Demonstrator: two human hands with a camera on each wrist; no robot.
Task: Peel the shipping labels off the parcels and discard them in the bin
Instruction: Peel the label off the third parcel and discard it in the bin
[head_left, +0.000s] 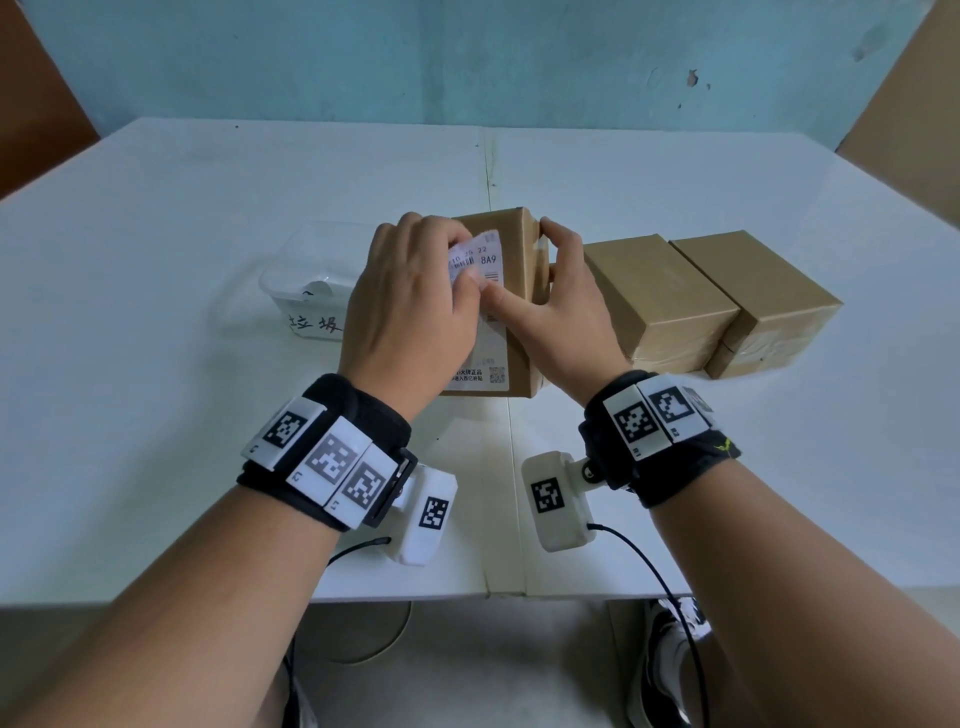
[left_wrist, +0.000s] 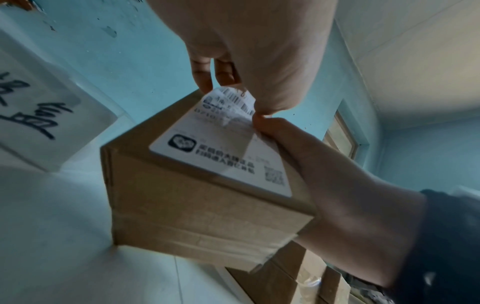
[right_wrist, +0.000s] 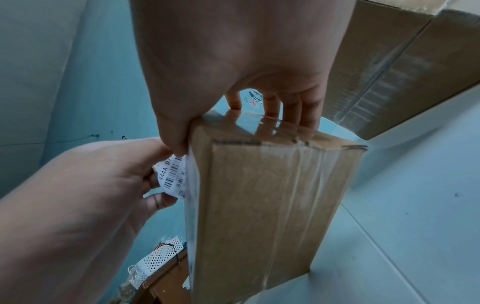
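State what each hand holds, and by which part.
Left hand pinches the lifted far end of the shipping label. Right hand grips the parcel at its far right edge, thumb on the label.

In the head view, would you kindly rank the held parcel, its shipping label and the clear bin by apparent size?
1. Held parcel, though nearer.
2. Clear bin, partly hidden by the left hand.
3. Shipping label, partly covered, clearly smallest.

White table (head_left: 156, 312) (parcels (head_left: 660, 296), bin (head_left: 306, 291))
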